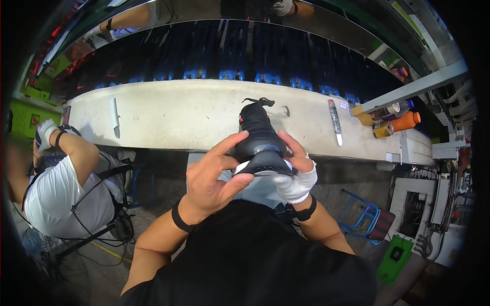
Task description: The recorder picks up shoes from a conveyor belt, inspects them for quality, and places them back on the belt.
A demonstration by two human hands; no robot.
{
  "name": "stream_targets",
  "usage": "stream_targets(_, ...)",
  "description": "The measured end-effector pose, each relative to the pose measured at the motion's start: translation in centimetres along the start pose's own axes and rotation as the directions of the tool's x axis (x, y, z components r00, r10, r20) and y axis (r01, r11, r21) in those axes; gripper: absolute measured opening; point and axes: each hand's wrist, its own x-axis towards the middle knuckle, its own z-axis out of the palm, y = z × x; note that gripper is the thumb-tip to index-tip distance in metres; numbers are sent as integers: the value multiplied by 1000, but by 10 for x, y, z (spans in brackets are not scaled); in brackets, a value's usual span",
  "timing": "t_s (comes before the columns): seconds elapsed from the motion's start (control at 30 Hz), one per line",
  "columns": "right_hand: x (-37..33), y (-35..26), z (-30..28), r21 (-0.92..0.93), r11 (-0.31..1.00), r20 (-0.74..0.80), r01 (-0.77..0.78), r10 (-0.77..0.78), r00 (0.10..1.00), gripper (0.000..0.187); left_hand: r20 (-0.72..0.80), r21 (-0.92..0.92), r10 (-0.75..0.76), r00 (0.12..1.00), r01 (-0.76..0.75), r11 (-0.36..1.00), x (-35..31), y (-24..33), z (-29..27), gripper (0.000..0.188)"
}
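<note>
Bare left hand and white-gloved right hand are gripping a black shoe with chunky black-and-white sole between them; likely weighing little, fabric-like upper flexing, sole resisting; sole edges probably offering firmest hold.

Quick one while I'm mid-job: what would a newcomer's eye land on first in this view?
Probably the black shoe at the centre, held between the bare left hand and the partly white-gloved right hand. Next, the orange bottle near the right end of the pale bench, and a co-worker in a white shirt at far left.
</note>
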Motion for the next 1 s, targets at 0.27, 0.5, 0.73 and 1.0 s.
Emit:
stream_targets(0.27,1,-1,-2,-140,988,119,61,-44,992,47,1,-17,-11,1000,11,1000,0,-3,0,42)
stream_targets(0.5,6,3,-5,-201,973,113,113,-92,989,44,-3,-54,-81,997,80,995,1,0,0,41)
stream_targets(0.73,12,3,11,-168,985,114,-30,50,992,41,185,24,-116,976,113,993,8,-3,-31,39)
stream_targets(1.0,28,7,36,-271,941,201,202,-150,968,45,324,390,-206,923,68,918,52,31,-67,91)
